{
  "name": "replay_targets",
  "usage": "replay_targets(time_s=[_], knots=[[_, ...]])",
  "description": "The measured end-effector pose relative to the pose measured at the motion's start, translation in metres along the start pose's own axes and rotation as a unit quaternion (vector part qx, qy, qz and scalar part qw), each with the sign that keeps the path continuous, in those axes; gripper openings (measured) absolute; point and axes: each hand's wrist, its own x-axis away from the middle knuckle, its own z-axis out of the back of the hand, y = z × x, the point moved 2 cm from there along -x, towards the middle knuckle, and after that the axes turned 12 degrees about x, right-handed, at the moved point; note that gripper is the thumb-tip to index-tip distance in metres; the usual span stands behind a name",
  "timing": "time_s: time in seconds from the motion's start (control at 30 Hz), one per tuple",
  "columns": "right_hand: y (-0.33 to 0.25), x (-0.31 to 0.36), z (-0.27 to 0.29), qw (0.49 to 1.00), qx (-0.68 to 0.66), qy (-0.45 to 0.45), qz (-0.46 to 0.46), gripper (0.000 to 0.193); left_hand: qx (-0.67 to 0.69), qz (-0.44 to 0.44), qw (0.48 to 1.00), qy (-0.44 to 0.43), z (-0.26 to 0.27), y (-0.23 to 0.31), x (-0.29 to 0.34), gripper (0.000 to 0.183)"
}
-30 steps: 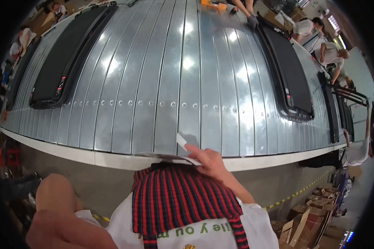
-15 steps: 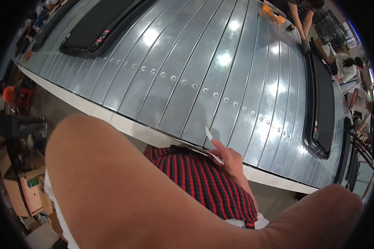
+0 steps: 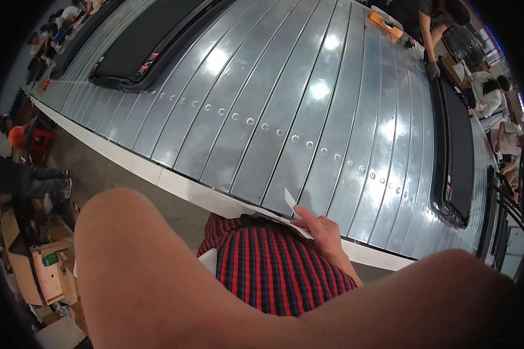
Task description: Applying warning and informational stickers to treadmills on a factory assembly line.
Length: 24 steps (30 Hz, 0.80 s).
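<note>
One hand, apparently my right hand (image 3: 325, 237), is pinched on a white paper strip (image 3: 290, 200) at the near edge of the metal slat table (image 3: 256, 157). The strip's pointed end sticks up past the fingers. More flat white paper (image 3: 273, 216) lies along the edge beside it, against red-and-black striped cloth (image 3: 268, 267). The forearm runs back behind a large bare bent limb (image 3: 448, 285) in the lower right foreground. A second bare bent limb (image 3: 134, 256) fills the lower left. My left hand does not show.
Long black panels (image 3: 140, 49) (image 3: 455, 139) rest on the table at far left and right. A co-worker's gloved hand (image 3: 432, 70) touches the right panel, near an orange case (image 3: 385, 24). Cardboard boxes (image 3: 20, 256), a red stool (image 3: 41, 143) and a person in dark clothes (image 3: 26, 180) are at left.
The whole view has shifted, so the table sits slightly lower. Both foreground limbs have dropped, showing more striped cloth. The hand keeps its pinch on the paper strip.
</note>
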Motion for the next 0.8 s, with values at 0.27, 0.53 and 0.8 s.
replay_targets(time_s=[0.27,0.53,0.8], knots=[[-0.005,-0.005,0.0,0.999,-0.024,0.023,0.025,0.068,0.026,-0.016,0.999,0.045,0.012,-0.006,0.016,0.019],[-0.015,-0.02,-0.006,0.999,-0.029,0.021,0.023,0.068,0.031,-0.024,0.997,0.068,0.023,-0.009,0.031,0.019],[-0.025,-0.028,-0.024,0.999,-0.03,-0.006,0.013,0.065,0.012,-0.009,0.999,0.052,0.024,-0.003,0.038,0.019]])
